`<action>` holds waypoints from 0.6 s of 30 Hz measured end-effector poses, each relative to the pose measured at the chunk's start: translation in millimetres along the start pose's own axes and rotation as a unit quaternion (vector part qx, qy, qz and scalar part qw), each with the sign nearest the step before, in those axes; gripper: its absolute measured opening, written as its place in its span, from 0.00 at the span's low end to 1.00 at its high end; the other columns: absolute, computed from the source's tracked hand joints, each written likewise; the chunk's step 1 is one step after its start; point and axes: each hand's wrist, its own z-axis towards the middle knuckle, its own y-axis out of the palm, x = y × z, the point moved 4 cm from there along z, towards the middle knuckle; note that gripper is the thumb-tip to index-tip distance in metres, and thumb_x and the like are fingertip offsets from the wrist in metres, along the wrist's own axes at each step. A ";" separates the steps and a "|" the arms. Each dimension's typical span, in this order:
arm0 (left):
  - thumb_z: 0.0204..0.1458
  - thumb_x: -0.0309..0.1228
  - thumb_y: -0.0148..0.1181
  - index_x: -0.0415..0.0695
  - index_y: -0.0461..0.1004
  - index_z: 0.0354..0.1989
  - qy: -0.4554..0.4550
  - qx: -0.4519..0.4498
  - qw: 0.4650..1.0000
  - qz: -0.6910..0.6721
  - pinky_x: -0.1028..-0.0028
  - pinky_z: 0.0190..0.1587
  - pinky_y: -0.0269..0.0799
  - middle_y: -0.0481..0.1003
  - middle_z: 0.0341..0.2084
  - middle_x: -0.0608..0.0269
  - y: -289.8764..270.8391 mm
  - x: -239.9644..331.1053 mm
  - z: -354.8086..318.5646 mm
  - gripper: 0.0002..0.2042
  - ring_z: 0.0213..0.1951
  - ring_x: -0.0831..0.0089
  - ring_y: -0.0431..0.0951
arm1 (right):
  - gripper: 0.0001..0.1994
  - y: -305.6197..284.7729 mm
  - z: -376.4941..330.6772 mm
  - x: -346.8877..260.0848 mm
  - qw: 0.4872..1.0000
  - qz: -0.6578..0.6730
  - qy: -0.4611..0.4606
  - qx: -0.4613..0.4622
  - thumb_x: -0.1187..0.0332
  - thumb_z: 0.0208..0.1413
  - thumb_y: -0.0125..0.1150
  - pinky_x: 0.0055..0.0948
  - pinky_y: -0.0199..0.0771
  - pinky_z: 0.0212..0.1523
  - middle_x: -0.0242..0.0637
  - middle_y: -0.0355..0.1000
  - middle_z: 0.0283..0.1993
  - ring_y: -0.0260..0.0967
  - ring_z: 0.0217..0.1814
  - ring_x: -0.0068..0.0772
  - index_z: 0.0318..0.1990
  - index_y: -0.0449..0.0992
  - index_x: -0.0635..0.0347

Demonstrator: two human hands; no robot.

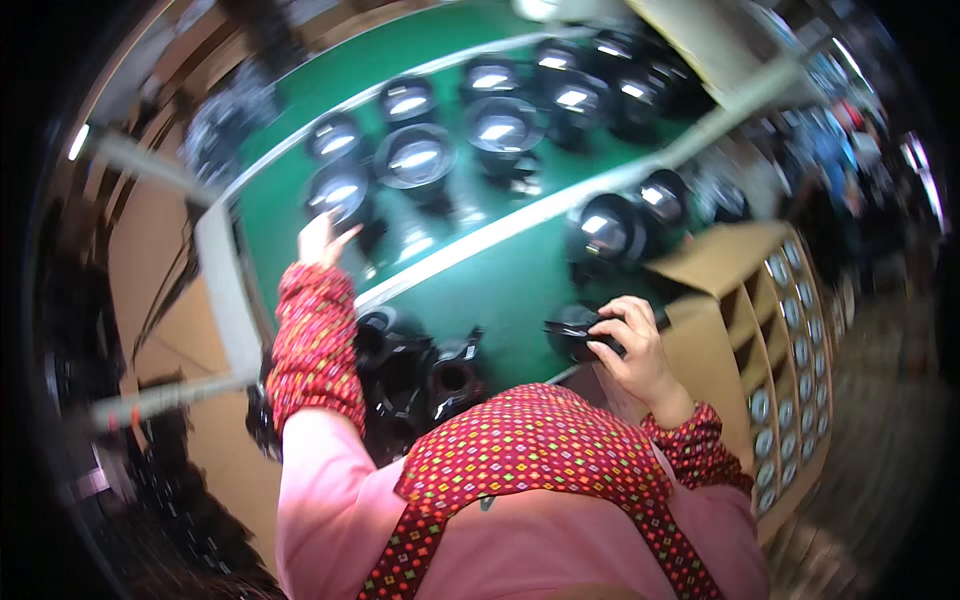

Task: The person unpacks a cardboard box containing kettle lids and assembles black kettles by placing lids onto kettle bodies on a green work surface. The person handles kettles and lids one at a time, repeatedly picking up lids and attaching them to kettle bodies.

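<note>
My left hand [322, 242] reaches out over the green work surface [440, 280], thumb and fingers apart. Its fingertips are at the near edge of a glossy black round part [338, 190], shaped like a bowl or dome. Motion blurs this area, so firm contact cannot be made out. Closer to my body, my right hand [640, 355] has its fingers and thumb curled on the side of a small black part [572, 328]. That part's far side faces left, and its exact kind is unclear.
More glossy black round parts [505, 125] stand in rows beyond a white strip [530, 215]. Two others [607, 225] sit at the right. Black housings [455, 380] cluster near my left forearm. An open cardboard box [715, 340] with dividers holds several round-ended items.
</note>
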 end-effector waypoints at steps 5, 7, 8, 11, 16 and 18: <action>0.56 0.38 0.70 0.33 0.76 0.57 -0.101 -0.079 0.985 -0.112 0.48 0.64 0.76 0.80 0.51 0.47 -1.4 -10.6 -10.9 0.25 0.53 0.53 0.81 | 0.08 -73.7 -73.9 50.9 0.989 -0.043 0.110 0.086 0.70 0.53 0.74 0.44 0.73 0.59 0.42 0.74 0.48 0.71 0.57 0.49 0.37 0.82 0.60; 0.58 0.33 0.61 0.37 0.76 0.56 -0.374 -0.021 0.677 -0.633 0.41 0.65 0.74 0.78 0.54 0.50 22.1 -66.1 -5.7 0.20 0.57 0.51 0.76 | 0.08 -100.9 -105.1 79.7 0.974 -0.101 0.152 0.136 0.69 0.53 0.74 0.44 0.73 0.59 0.41 0.75 0.47 0.72 0.56 0.49 0.39 0.82 0.59; 0.59 0.31 0.56 0.38 0.75 0.56 -0.451 0.038 0.536 -0.712 0.38 0.65 0.73 0.77 0.55 0.52 29.5 -65.7 -3.8 0.18 0.59 0.50 0.73 | 0.09 -118.3 -123.4 92.1 0.958 -0.137 0.192 0.164 0.69 0.54 0.74 0.44 0.74 0.59 0.42 0.75 0.48 0.72 0.56 0.49 0.40 0.81 0.59; 0.55 0.37 0.62 0.42 0.73 0.56 -0.553 0.059 0.515 -0.652 0.39 0.64 0.73 0.73 0.57 0.55 19.8 -18.5 -1.5 0.21 0.60 0.51 0.69 | 0.10 -178.3 -177.7 147.3 0.906 -0.208 0.278 0.242 0.69 0.54 0.73 0.45 0.75 0.57 0.44 0.77 0.49 0.73 0.56 0.51 0.42 0.81 0.60; 0.55 0.41 0.67 0.44 0.54 0.75 -0.495 0.039 0.651 -0.574 0.46 0.67 0.71 0.42 0.76 0.43 -22.0 29.1 0.1 0.41 0.74 0.43 0.56 | 0.15 -252.1 -254.0 214.6 0.828 -0.325 0.448 0.093 0.64 0.47 0.74 0.49 0.78 0.50 0.46 0.81 0.42 0.78 0.48 0.53 0.42 0.81 0.58; 0.56 0.39 0.69 0.41 0.51 0.77 -0.451 0.059 0.652 -0.607 0.48 0.71 0.66 0.37 0.79 0.42 -36.3 46.4 1.7 0.44 0.78 0.42 0.48 | 0.18 -253.8 -255.6 200.1 0.841 -0.271 0.468 -0.010 0.61 0.44 0.76 0.49 0.78 0.47 0.45 0.80 0.40 0.79 0.48 0.54 0.43 0.81 0.55</action>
